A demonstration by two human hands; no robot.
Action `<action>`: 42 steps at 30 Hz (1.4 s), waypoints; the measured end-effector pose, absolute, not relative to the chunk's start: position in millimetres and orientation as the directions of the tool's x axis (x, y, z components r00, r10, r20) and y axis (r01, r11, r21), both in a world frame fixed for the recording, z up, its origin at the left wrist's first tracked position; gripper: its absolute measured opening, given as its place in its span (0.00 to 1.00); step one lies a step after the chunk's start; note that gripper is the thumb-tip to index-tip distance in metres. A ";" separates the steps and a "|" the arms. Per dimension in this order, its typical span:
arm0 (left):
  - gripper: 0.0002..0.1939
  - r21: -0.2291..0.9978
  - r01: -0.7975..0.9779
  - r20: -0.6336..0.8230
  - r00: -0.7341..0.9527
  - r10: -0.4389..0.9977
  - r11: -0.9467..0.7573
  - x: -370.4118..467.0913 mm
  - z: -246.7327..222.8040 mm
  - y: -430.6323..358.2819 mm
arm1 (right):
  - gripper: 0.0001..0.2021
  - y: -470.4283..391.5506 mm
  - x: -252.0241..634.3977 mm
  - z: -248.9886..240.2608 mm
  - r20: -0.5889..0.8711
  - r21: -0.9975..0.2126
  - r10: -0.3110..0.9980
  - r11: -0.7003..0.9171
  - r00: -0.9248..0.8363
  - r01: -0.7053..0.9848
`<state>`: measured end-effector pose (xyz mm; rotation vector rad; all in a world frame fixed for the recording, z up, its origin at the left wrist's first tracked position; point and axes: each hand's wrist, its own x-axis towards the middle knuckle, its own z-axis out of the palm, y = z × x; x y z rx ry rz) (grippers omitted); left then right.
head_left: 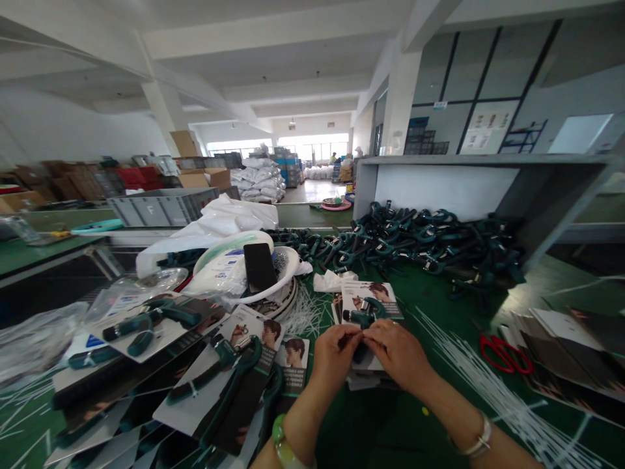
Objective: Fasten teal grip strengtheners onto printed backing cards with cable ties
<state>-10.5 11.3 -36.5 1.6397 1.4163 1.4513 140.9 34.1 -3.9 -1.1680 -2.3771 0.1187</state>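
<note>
A dark green hand grip trainer (365, 311) lies on a printed backing card (352, 293), on top of a stack of cards in front of me. My left hand (333, 357) and my right hand (398, 353) meet at its near end, fingertips pinched together. Whatever lies between the fingertips is too small and covered to make out. Behind my fingers the trainer's lower part is hidden. To the left, carded hand grip trainers (237, 365) overlap in a heap. Thin white plastic ties (493, 381) lie spread on the right.
Many loose trainers (430, 238) spill from a grey open-fronted box (569, 195) at the back. Red-handled scissors (505, 355) and more cards (571, 348) lie right. A black phone (260, 267) rests on a white basin (291, 264). More ties (306, 312) lie beside it.
</note>
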 end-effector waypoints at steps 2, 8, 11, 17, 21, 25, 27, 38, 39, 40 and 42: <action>0.06 0.893 0.329 0.358 -0.104 0.928 -0.307 -9.3 -36.1 12.9 | 0.11 37.0 145.3 -5.6 0.413 -0.355 0.751 0.654 -0.515 0.668; 0.06 0.858 0.406 0.372 -0.067 0.926 -0.315 -9.5 -33.9 13.5 | 0.11 41.5 147.8 -5.4 0.506 -0.436 0.694 0.718 -0.512 0.542; 0.06 0.850 0.401 0.382 -0.026 0.924 -0.340 -9.5 -29.2 13.1 | 0.11 40.4 143.5 -4.7 0.492 -0.347 0.667 0.740 -0.559 0.577; 0.05 0.810 0.493 0.399 -0.065 0.915 -0.318 -6.4 -26.4 14.7 | 0.09 43.9 141.8 -8.5 0.668 -0.338 0.670 0.662 -0.326 0.669; 0.05 0.824 0.479 0.402 -0.119 0.908 -0.302 -7.8 -31.6 15.2 | 0.09 52.7 148.3 -4.9 0.657 -0.450 0.703 0.655 -0.272 0.607; 0.05 0.850 0.424 0.393 -0.114 0.912 -0.313 -9.6 -35.3 15.7 | 0.08 55.8 151.0 -3.4 0.482 -0.416 0.661 0.750 -0.575 0.514; 0.04 0.853 0.415 0.392 -0.109 0.914 -0.316 -9.3 -36.9 16.4 | 0.09 55.9 148.6 -4.4 0.464 -0.361 0.645 0.764 -0.607 0.535; 0.07 0.735 0.655 0.344 -0.136 0.929 -0.176 -4.9 -19.7 15.1 | 0.11 57.1 147.9 -0.3 0.549 0.131 0.495 0.745 -0.673 0.654; 0.09 0.734 0.660 0.333 -0.144 0.932 -0.160 -5.5 -18.3 14.6 | 0.12 55.9 150.6 -4.8 0.598 0.090 0.503 0.732 -0.624 0.675; 0.11 0.738 0.657 0.319 -0.142 0.937 -0.152 -6.2 -17.8 13.9 | 0.13 54.8 153.2 -10.1 0.638 0.034 0.523 0.713 -0.565 0.700; 0.12 0.751 0.634 0.309 -0.094 0.946 -0.182 -6.9 -18.9 12.1 | 0.14 52.5 157.0 -20.9 0.669 -0.078 0.579 0.678 -0.466 0.731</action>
